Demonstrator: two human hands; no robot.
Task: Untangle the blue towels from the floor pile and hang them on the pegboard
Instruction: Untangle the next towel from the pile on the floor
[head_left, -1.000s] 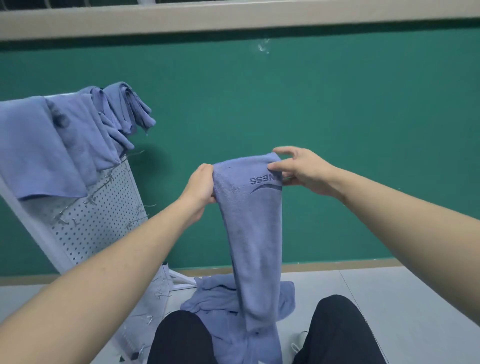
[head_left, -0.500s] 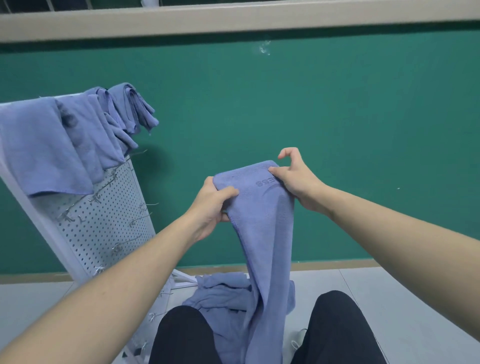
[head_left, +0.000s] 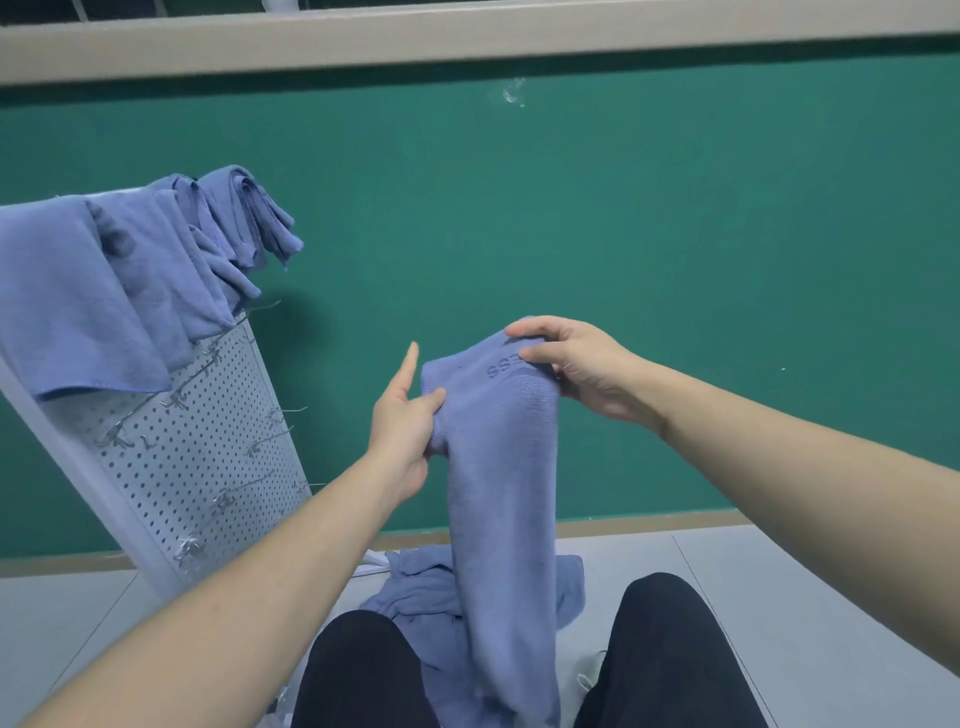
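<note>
Holding towel (head_left: 506, 467) up at chest height, in front of green wall (head_left: 675, 260); right hand (head_left: 576, 366) pinching the folded top edge, thumb and fingers clamped on the cloth beside the embossed lettering; left hand (head_left: 402, 421) gripping the left edge lower down between thumb and curled fingers, index finger pointing up and free of the cloth; hands staying apart, one at each side of the fold.

Hanging long and narrow between black-clad knees (head_left: 670, 649); lower end reaching down to, and possibly overlapping, pile (head_left: 415, 597) on the floor; impossible to tell whether fully separated.

Standing at left, tilted: pegboard (head_left: 208, 441), hooks (head_left: 275, 434) projecting, several towels (head_left: 104, 291) already draped over its top.

Risks, as judgement:
- Lifting further while the tail is snagging in the pile; dragging other towels up.
- Loosening the left grip; folded layers slipping and bunching again.
- Swinging toward the board; catching cloth on a lower hook, or brushing the draped towels off the top.
- Draping off-centre; sliding off under its own weight.
</note>
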